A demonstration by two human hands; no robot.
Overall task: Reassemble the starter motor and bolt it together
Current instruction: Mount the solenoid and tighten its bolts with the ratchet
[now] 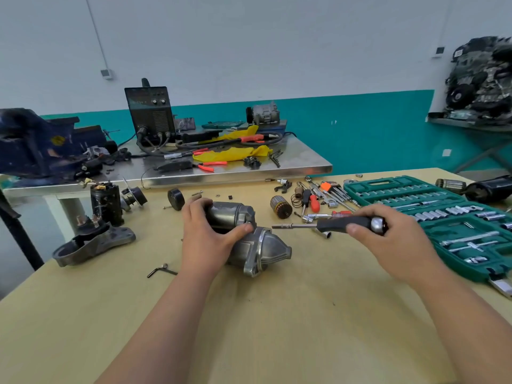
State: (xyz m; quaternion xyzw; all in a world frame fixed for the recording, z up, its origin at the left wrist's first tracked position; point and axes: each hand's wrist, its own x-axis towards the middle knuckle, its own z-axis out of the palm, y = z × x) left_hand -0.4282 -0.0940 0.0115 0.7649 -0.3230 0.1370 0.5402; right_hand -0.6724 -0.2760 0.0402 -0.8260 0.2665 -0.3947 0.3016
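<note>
The grey starter motor (260,249) lies on its side in the middle of the wooden table (277,314), its cone-shaped nose pointing right. My left hand (206,235) grips its cylindrical body from the left, thumb pressed near the flange. My right hand (393,239) holds a black-handled driver (332,225) level, its thin metal shaft pointing left. The shaft tip is a short way from the motor's flange and does not touch it.
An open green socket set (432,214) lies at the right. Loose screwdrivers, hex keys, a spring and an armature (281,207) lie behind the motor. Another starter housing (91,242) and black parts stand at the left. A bent hex key (160,271) lies near my left forearm.
</note>
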